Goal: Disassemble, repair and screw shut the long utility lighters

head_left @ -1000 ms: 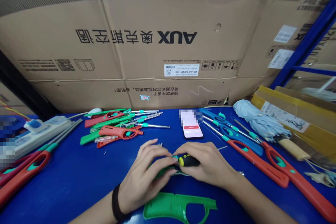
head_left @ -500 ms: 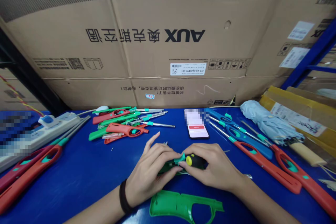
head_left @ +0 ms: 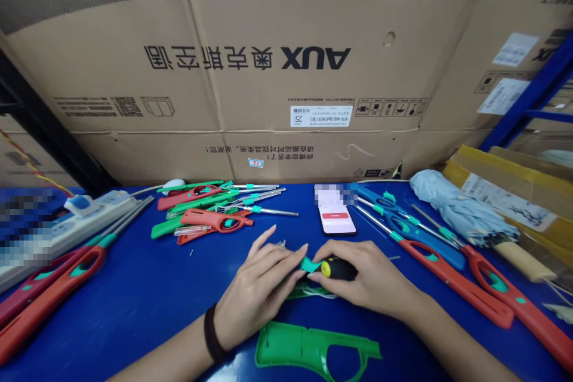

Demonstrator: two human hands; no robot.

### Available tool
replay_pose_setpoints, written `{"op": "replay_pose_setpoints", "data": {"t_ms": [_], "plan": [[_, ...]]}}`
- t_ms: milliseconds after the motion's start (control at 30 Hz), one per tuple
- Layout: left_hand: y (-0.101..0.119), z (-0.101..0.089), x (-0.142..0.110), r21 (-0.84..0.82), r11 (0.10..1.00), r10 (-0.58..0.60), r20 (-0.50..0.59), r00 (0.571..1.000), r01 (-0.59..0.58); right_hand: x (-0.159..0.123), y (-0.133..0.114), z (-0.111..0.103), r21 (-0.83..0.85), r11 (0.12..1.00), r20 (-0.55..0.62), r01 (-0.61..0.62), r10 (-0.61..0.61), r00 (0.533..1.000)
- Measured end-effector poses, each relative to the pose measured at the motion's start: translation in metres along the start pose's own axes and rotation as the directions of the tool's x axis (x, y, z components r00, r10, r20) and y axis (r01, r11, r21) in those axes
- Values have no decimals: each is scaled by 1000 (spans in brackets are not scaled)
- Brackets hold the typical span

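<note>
Green plastic lighter shell [head_left: 313, 349] lies flat on the blue table [head_left: 134, 316], nearest the body and just below the hands. The left hand [head_left: 257, 289], with a black wristband [head_left: 211, 334] on its wrist, is half open, its fingers curved and reaching toward a teal plastic piece [head_left: 310, 264]. Whether those fingers grip anything firmly is hard to tell. The right hand [head_left: 369, 277] is closed around a black-and-yellow screwdriver [head_left: 338, 268], whose tip is hidden at the teal plastic piece between the hands. Under them, a green plastic part [head_left: 308, 292] is mostly covered.

Beyond the hands, red and blue long lighters [head_left: 452, 286] lie to the right, with more red ones [head_left: 54, 286] to the left beside a white power strip [head_left: 67, 230]. A loose pile of red and green lighters [head_left: 201, 215] sits straight ahead, near a smartphone [head_left: 335, 221] with a lit screen. A folded pale-blue umbrella [head_left: 461, 209] rests at the right. Farthest off, a large AUX cardboard box [head_left: 268, 71] stands against the table's back edge.
</note>
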State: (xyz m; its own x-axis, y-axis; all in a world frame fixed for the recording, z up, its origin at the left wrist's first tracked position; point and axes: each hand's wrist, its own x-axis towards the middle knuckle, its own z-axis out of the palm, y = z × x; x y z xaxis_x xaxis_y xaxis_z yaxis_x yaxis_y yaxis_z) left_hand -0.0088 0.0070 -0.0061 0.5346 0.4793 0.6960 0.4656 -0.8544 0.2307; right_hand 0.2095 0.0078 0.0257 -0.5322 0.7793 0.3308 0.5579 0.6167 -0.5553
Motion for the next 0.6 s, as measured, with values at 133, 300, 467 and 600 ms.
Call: {"op": "replay_pose_setpoints", "data": {"t_ms": [133, 300, 467, 600], "plan": [[-1, 1, -1, -12, 1000, -2, 18, 1000, 3, -1, 2, -1, -49, 997, -9, 62, -62, 998], [-1, 2, 0, -16, 999, -38, 66, 997, 39, -3, 5, -6, -86, 993, 37, 83, -81, 996], [-2, 3, -1, -12, 999, -29, 105, 994, 30, -4, 1, -13, -104, 994, 154, 35, -19, 988], [-2, 2, 1, -78, 996, -27, 169, 985, 40, -4, -6, -16, -78, 996, 226, -30, 47, 973]]}}
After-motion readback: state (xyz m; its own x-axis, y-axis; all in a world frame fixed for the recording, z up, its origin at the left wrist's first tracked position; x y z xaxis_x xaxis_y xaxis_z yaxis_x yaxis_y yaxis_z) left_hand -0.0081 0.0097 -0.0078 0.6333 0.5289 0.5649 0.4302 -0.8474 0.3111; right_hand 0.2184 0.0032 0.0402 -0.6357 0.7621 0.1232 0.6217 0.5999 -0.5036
